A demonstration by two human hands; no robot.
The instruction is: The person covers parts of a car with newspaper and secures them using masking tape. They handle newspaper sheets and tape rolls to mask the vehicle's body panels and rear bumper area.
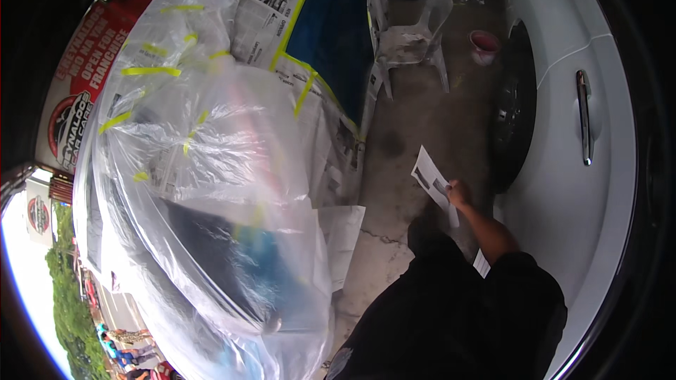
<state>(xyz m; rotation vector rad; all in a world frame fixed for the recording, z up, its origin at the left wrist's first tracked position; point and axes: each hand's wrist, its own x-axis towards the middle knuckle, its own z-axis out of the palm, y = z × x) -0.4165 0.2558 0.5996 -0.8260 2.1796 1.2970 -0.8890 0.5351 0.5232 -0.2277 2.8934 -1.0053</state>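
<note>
My right hand (459,194) is closed on the edge of a narrow white sheet of printed paper (433,181) with grey pictures on it. The sheet hangs over the concrete floor, between a masked car and a pale car. My bare forearm comes out of a short black sleeve. A bit of another pale sheet (482,264) shows beside my arm; what it belongs to is hidden. My left hand is out of view. To my left, clear plastic film (211,134) covers the car, fixed with yellow-green tape (151,71).
Newspaper (331,127) borders a bare dark-blue panel (329,28). On the right stands the pale car's door (556,148), with a dark wheel (512,109). Farther ahead are a white plastic chair (412,39) and a reddish bucket (484,48). People (130,352) are outside at lower left.
</note>
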